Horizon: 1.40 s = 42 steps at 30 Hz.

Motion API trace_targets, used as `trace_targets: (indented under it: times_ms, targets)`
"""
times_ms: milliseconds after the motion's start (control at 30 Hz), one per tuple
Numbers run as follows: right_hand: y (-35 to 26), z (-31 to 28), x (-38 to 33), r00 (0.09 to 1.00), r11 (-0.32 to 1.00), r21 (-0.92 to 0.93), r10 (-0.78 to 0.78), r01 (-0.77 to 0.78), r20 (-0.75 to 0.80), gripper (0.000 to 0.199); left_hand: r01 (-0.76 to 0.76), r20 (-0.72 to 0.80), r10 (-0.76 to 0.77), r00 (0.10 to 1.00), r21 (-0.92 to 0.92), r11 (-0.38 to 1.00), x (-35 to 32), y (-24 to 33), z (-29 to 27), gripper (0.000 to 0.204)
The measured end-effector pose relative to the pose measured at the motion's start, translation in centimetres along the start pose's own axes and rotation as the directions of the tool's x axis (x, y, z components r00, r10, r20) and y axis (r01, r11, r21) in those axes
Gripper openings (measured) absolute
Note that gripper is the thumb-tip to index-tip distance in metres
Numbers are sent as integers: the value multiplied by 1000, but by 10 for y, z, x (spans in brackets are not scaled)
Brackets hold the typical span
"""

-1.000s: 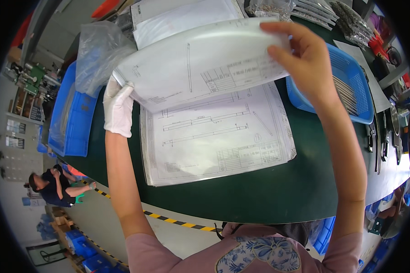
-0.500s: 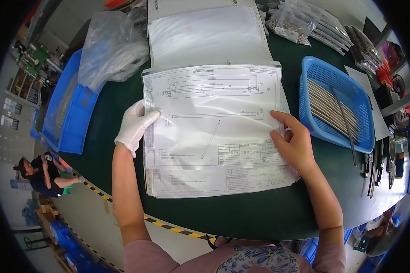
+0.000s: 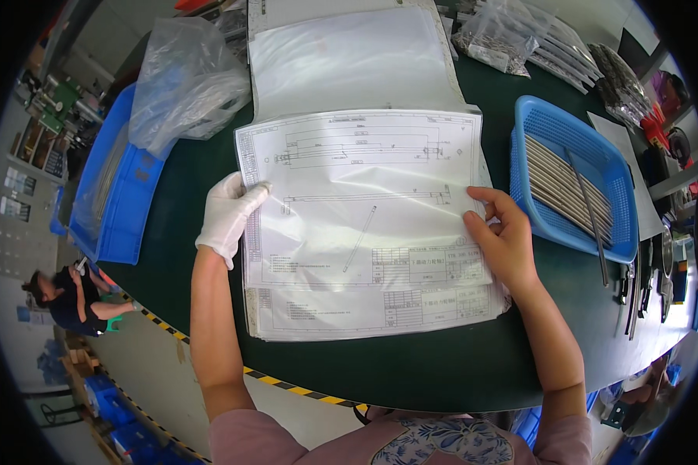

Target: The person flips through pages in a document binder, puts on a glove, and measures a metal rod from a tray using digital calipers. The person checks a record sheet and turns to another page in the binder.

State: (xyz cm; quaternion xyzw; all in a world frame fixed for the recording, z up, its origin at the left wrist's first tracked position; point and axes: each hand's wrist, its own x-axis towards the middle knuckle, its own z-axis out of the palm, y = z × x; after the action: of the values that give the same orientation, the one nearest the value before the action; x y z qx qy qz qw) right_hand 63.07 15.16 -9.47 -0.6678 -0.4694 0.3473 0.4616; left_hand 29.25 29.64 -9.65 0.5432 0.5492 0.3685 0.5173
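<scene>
A technical drawing (image 3: pixel 349 178) in a clear plastic sleeve lies between my hands, with another drawing sheet (image 3: pixel 333 314) showing below it. My left hand (image 3: pixel 231 215), in a white glove, pinches its left edge, thumb on top. Bare, my right hand (image 3: pixel 504 236) grips the right edge with thumb and bent fingers. Behind the sleeve, more blank-looking sheets (image 3: pixel 349 58) lie folded back over a pale board (image 3: pixel 318 9). The printed sheet shows long thin rods and tables.
On the dark green table (image 3: pixel 318 372), a blue basket (image 3: pixel 531 116) of metal rods (image 3: pixel 566 186) stands right, one darker rod across it. Tools (image 3: pixel 633 302) lie beside it. A blue bin (image 3: pixel 143 209) and plastic bag (image 3: pixel 182 85) are left; bagged parts (image 3: pixel 496 46) lie far right. A person (image 3: pixel 66 298) sits beyond.
The held drawing has shifted very slightly, its left edge tilting a little outward. My right hand has moved slightly right; both hands keep their hold.
</scene>
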Motion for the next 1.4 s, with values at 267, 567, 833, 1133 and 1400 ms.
trace_targets:
  times_ms: [267, 567, 833, 1133, 1400]
  targets:
    - [4, 1, 2, 999, 994, 103, 36, -33, -27, 52, -2, -27, 1, 1000, -11, 1000, 0, 1, -1, 15]
    - [4, -5, 0, 996, 991, 93, 89, -92, 31, 49, -13, -50, 10, 999, -68, 998, 0, 4, -1, 13]
    - [5, -3, -2, 999, 990, 129, 53, -53, 7, 52, -2, -70, -4, 998, -88, 996, -1, 7, 1, 13]
    - [3, -1, -4, 998, 974, 215, 69, -66, -8, 55, 83, 397, -39, 917, -92, 992, -24, 14, -21, 47]
    - [2, -7, -4, 999, 948, 316, 48, -44, -5, 38, 252, 407, 65, 911, -674, 694, -14, 7, -16, 32]
